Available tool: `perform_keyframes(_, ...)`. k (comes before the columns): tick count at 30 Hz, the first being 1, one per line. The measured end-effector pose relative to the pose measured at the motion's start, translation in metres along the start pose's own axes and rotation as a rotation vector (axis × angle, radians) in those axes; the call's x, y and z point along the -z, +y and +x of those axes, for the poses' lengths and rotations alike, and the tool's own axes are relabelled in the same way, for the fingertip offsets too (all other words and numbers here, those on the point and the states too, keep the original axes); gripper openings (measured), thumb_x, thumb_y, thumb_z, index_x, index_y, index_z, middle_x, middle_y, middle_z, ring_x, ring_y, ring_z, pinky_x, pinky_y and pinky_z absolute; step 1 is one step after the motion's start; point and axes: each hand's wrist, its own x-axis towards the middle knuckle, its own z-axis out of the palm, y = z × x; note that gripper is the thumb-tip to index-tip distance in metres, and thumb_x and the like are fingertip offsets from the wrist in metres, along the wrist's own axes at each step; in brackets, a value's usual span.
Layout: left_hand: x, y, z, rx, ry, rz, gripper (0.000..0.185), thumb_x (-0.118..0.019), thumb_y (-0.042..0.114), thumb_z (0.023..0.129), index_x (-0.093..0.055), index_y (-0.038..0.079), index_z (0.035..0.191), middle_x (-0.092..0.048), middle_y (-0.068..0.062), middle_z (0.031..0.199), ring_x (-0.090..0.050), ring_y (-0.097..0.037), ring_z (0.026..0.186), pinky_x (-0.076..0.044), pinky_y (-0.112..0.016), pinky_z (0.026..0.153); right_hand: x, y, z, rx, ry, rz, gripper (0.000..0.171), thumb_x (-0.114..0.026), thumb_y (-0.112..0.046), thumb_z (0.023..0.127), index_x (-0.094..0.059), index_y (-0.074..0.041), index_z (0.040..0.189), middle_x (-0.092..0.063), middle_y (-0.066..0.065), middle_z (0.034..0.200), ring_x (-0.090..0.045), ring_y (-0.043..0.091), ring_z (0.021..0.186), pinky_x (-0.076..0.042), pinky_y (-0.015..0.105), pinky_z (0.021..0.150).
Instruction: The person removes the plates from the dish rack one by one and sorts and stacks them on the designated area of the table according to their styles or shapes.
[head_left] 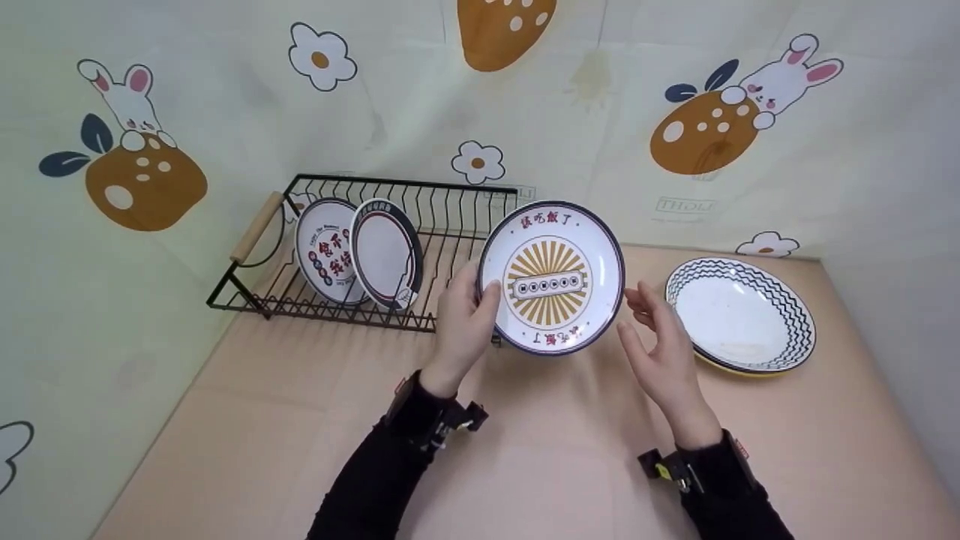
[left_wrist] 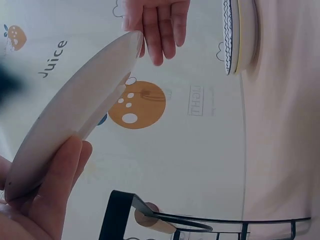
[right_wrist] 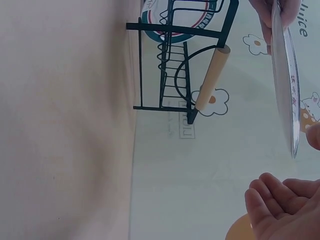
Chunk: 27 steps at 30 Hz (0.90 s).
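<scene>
While the left hand grips the plate, the right hand hovers, relaxed, beside it.

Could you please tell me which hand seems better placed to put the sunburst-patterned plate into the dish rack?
The left hand, most likely: it grips the sunburst-patterned plate by its edge and is nearer the dish rack, while the right hand holds nothing.
</scene>
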Motion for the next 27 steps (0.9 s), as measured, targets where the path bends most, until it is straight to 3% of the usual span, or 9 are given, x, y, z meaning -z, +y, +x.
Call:
perform_keyframes(9, -0.006, -0.002, -0.005, 0.005, -0.049, -0.06, 0.03, -0.054, -0.005, 0.093, -0.057, -0.009, 0.123, -0.069, -0.017, 0.095, -0.067, -0.021, 0.074, -0.059, -0.031, 0.064, -0.001, -0.004, -0.001, -0.028, -0.011, 0.068, 0.054, -0.061, 0.007, 0.092, -0.042, 0.011, 0.142, -0.062, 0.023, 0.118, -0.06, 0.028, 0.103, -0.048, 0.017, 0.091)
perform_keyframes(17, -0.009, -0.002, -0.008, -0.011, -0.075, -0.078, 0.033, -0.053, -0.005, 0.093, -0.056, -0.009, 0.126, -0.069, -0.017, 0.097, -0.067, -0.022, 0.075, -0.059, -0.032, 0.064, 0.0, -0.005, -0.003, -0.057, -0.052, 0.098, 0.036, -0.053, 0.004, 0.098, -0.05, 0.009, 0.133, -0.065, 0.02, 0.115, -0.062, 0.013, 0.098, -0.051, 0.014, 0.084)
perform_keyframes(20, -0.01, -0.002, -0.009, -0.011, -0.08, -0.07, 0.035, -0.053, -0.004, 0.093, -0.055, -0.009, 0.128, -0.069, -0.018, 0.1, -0.068, -0.021, 0.077, -0.059, -0.031, 0.066, 0.0, -0.006, -0.004, -0.078, -0.071, 0.129, 0.032, -0.051, 0.003, 0.099, -0.05, 0.01, 0.131, -0.067, 0.02, 0.108, -0.064, 0.011, 0.094, -0.054, 0.016, 0.079)
perform_keyframes(27, -0.011, -0.003, -0.008, 0.002, -0.087, -0.098, 0.036, -0.053, -0.005, 0.093, -0.054, -0.011, 0.129, -0.069, -0.02, 0.102, -0.069, -0.024, 0.079, -0.06, -0.032, 0.068, 0.002, -0.01, -0.005, -0.091, -0.067, 0.13, 0.028, -0.05, 0.004, 0.098, -0.051, 0.01, 0.125, -0.066, 0.01, 0.076, -0.062, 0.009, 0.064, -0.053, 0.019, 0.058)
